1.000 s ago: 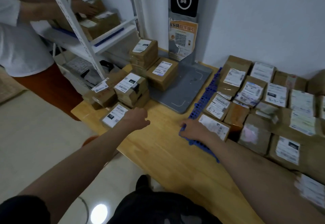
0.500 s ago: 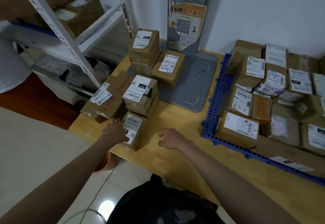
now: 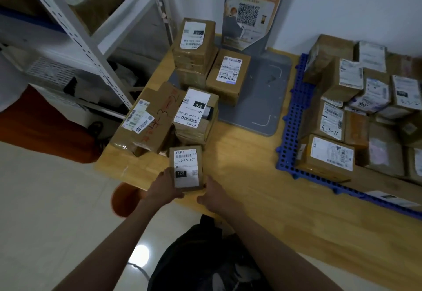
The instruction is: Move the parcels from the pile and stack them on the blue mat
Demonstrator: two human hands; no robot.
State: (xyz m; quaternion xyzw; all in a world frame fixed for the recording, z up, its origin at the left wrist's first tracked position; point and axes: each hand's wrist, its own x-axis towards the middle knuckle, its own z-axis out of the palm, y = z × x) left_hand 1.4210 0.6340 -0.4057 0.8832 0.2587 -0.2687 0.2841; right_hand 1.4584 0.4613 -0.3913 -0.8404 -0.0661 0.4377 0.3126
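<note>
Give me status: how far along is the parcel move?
Done: many parcels already sit on the blue mat. In hand: left hand and right hand grip the parcel labelled 122. Left: the pile of five or so boxes.

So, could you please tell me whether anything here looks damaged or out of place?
Yes: the orange poster on the grey stand is torn and ragged along its edges. The parcel with red handwriting lies askew beside the pile. The parcel labelled 122 looks intact.
</note>
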